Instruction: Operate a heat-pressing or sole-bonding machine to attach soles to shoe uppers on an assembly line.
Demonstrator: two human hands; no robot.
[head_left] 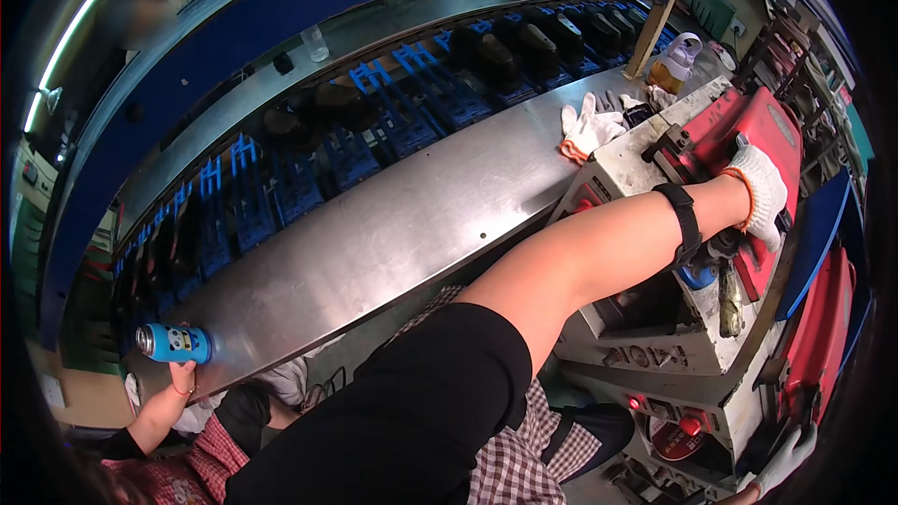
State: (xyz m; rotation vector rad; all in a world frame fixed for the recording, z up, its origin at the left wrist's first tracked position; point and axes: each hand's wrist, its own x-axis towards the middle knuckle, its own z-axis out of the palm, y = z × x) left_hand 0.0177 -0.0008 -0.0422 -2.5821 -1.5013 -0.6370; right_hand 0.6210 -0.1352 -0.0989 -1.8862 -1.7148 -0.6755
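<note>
My left arm, with a black sleeve and a black wrist strap [682, 224], stretches across to the right. My left hand [760, 189], in a white knit glove with an orange cuff, lies against the red cover [765, 136] of a machine; its finger grip is unclear. Low at the right edge, my right hand [788, 460] wears a white glove, fingers stretched out beside a second red machine cover [823, 337]. Below my left wrist, a worn tool-like piece [731, 304] sits at the machine's front.
A metal table [402, 215] runs along a rack of blue holders [374, 79] with dark shoe-like forms. White gloves [591, 126] and a bottle of amber liquid [672, 65] stand at its far end. At left, a co-worker's hand [184, 374] holds a blue can [178, 343].
</note>
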